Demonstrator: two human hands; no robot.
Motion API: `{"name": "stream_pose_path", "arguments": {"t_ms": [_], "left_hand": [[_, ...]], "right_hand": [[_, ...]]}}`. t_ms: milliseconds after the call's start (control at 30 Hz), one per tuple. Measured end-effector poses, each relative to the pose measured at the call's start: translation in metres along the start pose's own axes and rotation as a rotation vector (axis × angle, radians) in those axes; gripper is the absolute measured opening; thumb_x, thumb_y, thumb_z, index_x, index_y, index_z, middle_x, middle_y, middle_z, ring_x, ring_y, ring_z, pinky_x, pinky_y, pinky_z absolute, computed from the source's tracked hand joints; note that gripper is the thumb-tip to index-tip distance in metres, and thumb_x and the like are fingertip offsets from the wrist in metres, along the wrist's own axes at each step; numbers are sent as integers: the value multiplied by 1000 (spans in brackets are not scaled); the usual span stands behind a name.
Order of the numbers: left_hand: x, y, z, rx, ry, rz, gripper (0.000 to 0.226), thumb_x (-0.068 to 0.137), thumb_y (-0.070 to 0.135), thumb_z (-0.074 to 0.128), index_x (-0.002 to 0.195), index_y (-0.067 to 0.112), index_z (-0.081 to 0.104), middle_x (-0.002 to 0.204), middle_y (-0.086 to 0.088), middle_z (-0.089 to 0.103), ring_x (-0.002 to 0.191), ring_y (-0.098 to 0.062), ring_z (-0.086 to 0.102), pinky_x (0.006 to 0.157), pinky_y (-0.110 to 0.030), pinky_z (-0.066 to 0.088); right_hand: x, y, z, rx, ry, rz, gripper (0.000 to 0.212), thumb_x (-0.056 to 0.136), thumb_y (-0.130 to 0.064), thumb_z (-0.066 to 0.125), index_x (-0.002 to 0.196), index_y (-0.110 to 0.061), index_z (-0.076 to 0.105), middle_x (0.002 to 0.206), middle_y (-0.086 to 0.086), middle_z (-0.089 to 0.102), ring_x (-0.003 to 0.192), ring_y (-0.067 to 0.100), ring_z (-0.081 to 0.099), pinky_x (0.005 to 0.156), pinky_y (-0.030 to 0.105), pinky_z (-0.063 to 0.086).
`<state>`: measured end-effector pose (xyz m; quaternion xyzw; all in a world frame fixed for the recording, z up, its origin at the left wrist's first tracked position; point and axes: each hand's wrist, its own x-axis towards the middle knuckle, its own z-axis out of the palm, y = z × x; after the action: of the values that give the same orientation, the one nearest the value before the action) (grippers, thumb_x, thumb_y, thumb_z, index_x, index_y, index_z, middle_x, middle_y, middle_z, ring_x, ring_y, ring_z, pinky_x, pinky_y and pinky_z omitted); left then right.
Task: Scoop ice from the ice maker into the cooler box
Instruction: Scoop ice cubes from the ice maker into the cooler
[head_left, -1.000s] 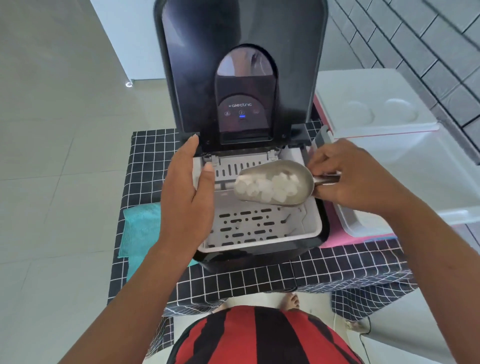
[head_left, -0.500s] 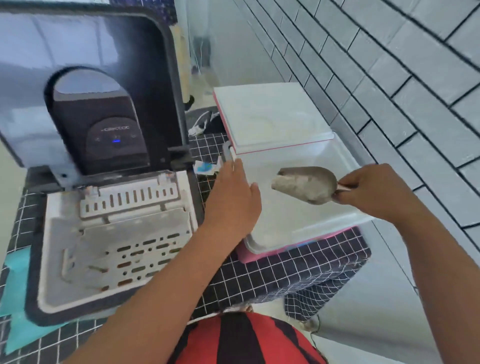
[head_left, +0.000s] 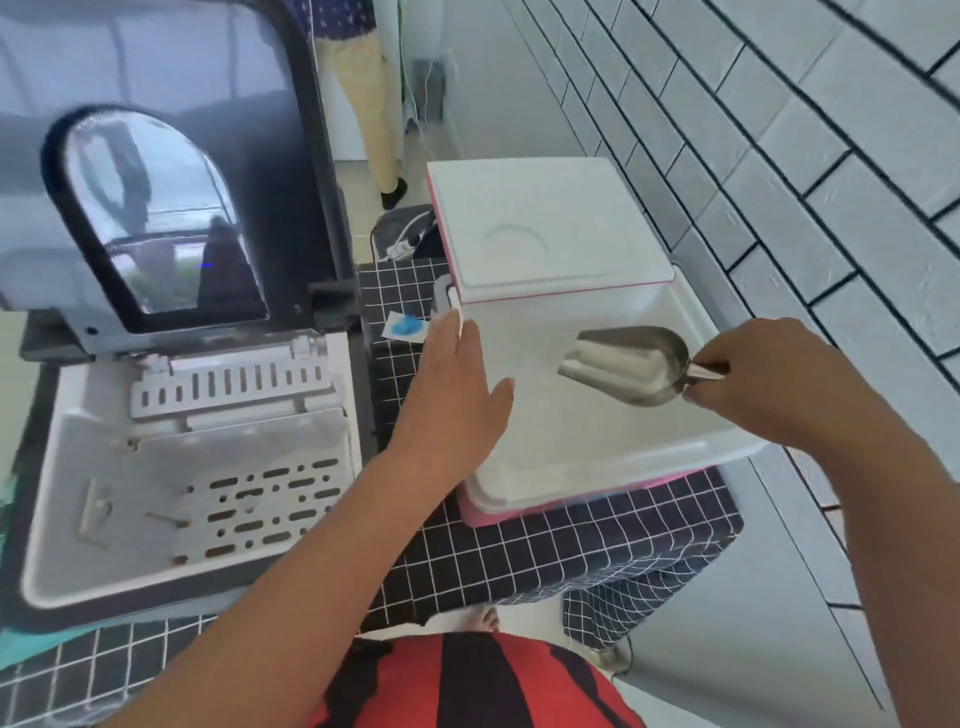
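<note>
At centre right, the right hand (head_left: 774, 384) pinches the handle of a steel ice scoop (head_left: 626, 364), tipped mouth-down over the open cooler box (head_left: 613, 457) to empty it, while the left hand (head_left: 452, 395), fingers straight, steadies the box's near-left edge beside the ice maker (head_left: 182, 441) on the bench (head_left: 545, 551).

Left hand (head_left: 457, 395) flat, fingers straight; right hand (head_left: 769, 384) apparently pinching.

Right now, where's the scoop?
Head view, right of centre: the scoop hangs over the open cooler box, handle pinched by the right hand.
</note>
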<state>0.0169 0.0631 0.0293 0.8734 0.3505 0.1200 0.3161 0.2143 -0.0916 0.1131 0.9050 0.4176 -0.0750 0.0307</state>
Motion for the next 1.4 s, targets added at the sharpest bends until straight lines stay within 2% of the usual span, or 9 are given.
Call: {"name": "stream_pose_path", "arguments": {"t_ms": [67, 133, 333, 467, 700, 967, 1067, 1167, 1400], "left_hand": [[-18, -7, -34, -79, 167, 76, 54, 98, 33, 53, 149, 24, 38, 156, 11, 28, 142, -2, 22, 109, -2, 7], [-40, -25, -71, -104, 293, 156, 41, 99, 30, 54, 139, 25, 53, 144, 16, 47, 132, 4, 38, 105, 2, 17], [-109, -138, -143, 54, 523, -69, 33, 98, 18, 54, 129, 13, 62, 136, 0, 58, 128, -18, 53, 108, -42, 42], [-127, -192, -156, 106, 407, -335, 54, 98, 22, 49, 149, 9, 36, 158, -7, 31, 146, -24, 26, 119, -43, 24], [-138, -213, -142, -66, 302, -264, 60, 105, 27, 36, 157, 14, 8, 165, 0, 9, 151, -14, 6, 123, -34, 6], [-139, -219, -141, -199, 305, -223, 61, 105, 30, 34, 157, 20, 4, 164, 10, 3, 148, -2, -1, 109, -5, -6], [-138, -221, -140, -206, 302, -207, 61, 105, 32, 33, 158, 21, 3, 164, 11, 2, 147, 3, -3, 108, -3, -7], [-138, -222, -140, -226, 290, -204, 62, 105, 34, 32, 157, 25, 0, 164, 15, 0, 144, 8, -5, 106, 0, -7], [-137, -223, -140, -242, 290, -195, 62, 104, 35, 32, 157, 24, 1, 164, 15, 2, 146, 6, -4, 107, 0, -5]], "right_hand": [[-7, -24, -11, 97, 24, -68, 30, 77, -32, 66, 55, -14, 56, 54, 2, 55, 55, 20, 53, 48, 28, 34], [-15, -56, -20, 159, 8, -128, 34, 77, -33, 65, 55, -10, 51, 50, 5, 51, 52, 21, 51, 48, 29, 32], [-42, -167, -22, 53, -92, -315, 21, 79, -40, 57, 64, -26, 59, 56, -8, 58, 57, 14, 56, 52, 30, 45], [-56, -238, -10, -230, -124, -432, 9, 80, -36, 56, 77, -28, 60, 72, -9, 56, 65, 14, 56, 58, 27, 46], [-61, -328, 12, -554, -267, -534, 13, 85, -10, 47, 78, -20, 53, 63, -3, 35, 67, 22, 46, 61, 32, 41], [-27, -332, 65, -287, -381, -431, 23, 88, -26, 54, 108, -16, 61, 76, -2, 52, 75, 20, 57, 63, 31, 45], [-24, -333, 82, -151, -452, -407, 9, 89, -24, 57, 85, -16, 58, 67, -7, 50, 61, 7, 51, 54, 22, 40], [-24, -333, 87, -59, -463, -378, 30, 86, -25, 63, 62, -24, 44, 60, -8, 48, 55, 3, 46, 48, 19, 32], [-39, -342, 81, -239, -176, -408, 10, 84, -17, 60, 92, -16, 65, 74, -1, 57, 68, 21, 55, 54, 26, 35]]}}
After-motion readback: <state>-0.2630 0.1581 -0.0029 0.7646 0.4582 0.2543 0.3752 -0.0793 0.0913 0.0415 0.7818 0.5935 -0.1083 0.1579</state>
